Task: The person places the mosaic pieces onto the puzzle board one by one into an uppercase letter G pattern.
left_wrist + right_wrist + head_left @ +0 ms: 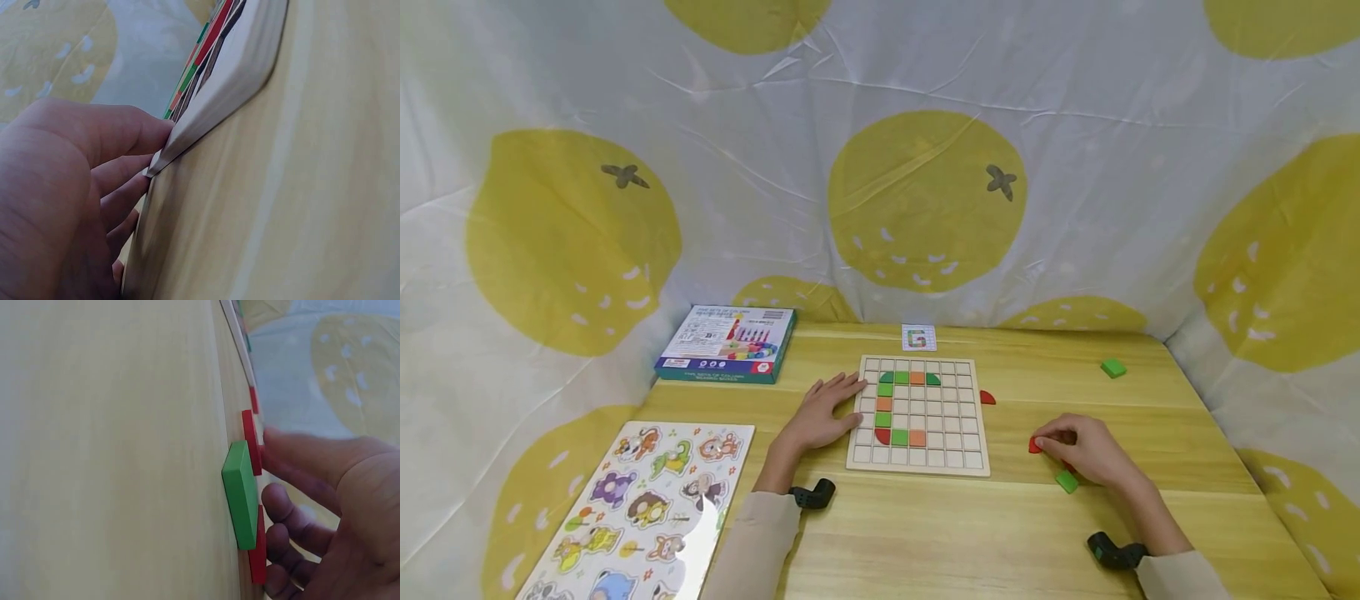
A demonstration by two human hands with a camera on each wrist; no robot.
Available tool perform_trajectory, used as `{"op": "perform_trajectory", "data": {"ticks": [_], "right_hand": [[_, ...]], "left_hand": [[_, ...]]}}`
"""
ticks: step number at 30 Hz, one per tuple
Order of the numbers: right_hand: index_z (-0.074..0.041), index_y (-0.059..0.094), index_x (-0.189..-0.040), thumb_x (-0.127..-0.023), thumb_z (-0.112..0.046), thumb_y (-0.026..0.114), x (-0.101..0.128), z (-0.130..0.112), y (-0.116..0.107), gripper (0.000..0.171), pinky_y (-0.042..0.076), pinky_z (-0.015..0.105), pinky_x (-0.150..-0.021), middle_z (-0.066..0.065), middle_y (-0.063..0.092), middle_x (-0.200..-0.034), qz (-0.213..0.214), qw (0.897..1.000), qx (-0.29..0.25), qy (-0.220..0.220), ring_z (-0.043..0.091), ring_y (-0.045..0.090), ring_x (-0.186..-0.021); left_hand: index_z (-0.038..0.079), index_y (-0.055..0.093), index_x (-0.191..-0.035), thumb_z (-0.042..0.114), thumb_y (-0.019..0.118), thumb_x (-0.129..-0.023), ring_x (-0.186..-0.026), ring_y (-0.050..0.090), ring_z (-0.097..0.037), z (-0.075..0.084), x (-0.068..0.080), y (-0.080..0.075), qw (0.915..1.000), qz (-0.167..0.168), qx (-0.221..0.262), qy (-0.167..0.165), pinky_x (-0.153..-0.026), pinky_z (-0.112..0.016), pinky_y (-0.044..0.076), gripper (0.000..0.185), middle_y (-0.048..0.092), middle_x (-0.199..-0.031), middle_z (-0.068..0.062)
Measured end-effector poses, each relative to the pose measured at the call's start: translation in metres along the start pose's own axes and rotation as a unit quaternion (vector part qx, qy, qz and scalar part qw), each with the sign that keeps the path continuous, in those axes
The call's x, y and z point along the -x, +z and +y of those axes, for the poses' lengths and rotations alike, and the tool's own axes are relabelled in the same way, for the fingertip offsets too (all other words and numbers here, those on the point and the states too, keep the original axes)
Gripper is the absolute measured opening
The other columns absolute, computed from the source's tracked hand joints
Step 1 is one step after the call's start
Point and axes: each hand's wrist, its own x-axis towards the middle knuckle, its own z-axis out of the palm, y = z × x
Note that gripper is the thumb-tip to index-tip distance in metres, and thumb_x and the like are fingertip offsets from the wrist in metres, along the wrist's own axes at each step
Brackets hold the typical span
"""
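Note:
A square wooden grid board lies on the table, with green, orange and red tiles set in a G-like outline. My left hand rests at its left edge, fingers spread, thumb touching the side; the left wrist view shows the thumb against the board's rim. To the right of the board, my right hand pinches a red rounded tile between thumb and forefinger, low over the table. Close under that hand lie a green square tile and another red tile, partly hidden.
One red rounded tile lies just off the board's right edge. Farther right is a green tile. A G pattern card sits behind the board. On the left are a boxed set and an animal puzzle board.

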Motion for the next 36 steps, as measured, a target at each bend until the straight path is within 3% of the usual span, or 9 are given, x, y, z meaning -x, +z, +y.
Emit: {"op": "perform_trajectory", "data": {"ticks": [7, 22, 36], "right_hand": [[-0.016, 0.079, -0.108, -0.086, -0.028, 0.085, 0.0, 0.001, 0.0, 0.025, 0.046, 0.022, -0.067, -0.002, 0.064, -0.089, -0.007, 1.0, -0.008, -0.003, 0.01, 0.053, -0.079], [-0.016, 0.08, -0.106, -0.089, -0.024, 0.082, -0.004, -0.004, 0.008, 0.019, 0.047, 0.022, -0.066, -0.004, 0.065, -0.087, 0.003, 1.0, -0.009, -0.02, 0.008, 0.053, -0.078], [-0.021, 0.08, -0.105, -0.088, -0.026, 0.084, -0.019, -0.031, 0.021, 0.019, 0.047, 0.023, -0.067, -0.009, 0.064, -0.085, 0.013, 0.998, -0.019, -0.064, 0.009, 0.053, -0.078]], "left_hand": [[0.021, 0.043, -0.159, 0.035, 0.062, -0.1, -0.16, 0.02, -0.029, 0.0, 0.0, 0.0, 1.0, 0.001, 0.001, 0.0, -0.131, -0.055, 0.004, 0.063, 0.033, -0.169, -0.001], [0.021, 0.043, -0.159, 0.035, 0.062, -0.1, -0.16, 0.02, -0.03, -0.001, 0.001, 0.0, 1.0, 0.003, -0.001, -0.002, -0.131, -0.055, 0.005, 0.063, 0.034, -0.168, -0.002], [0.021, 0.044, -0.158, 0.036, 0.061, -0.1, -0.16, 0.022, -0.03, 0.002, 0.0, -0.001, 1.0, 0.002, -0.002, -0.003, -0.131, -0.055, 0.007, 0.063, 0.034, -0.168, -0.002]]}}
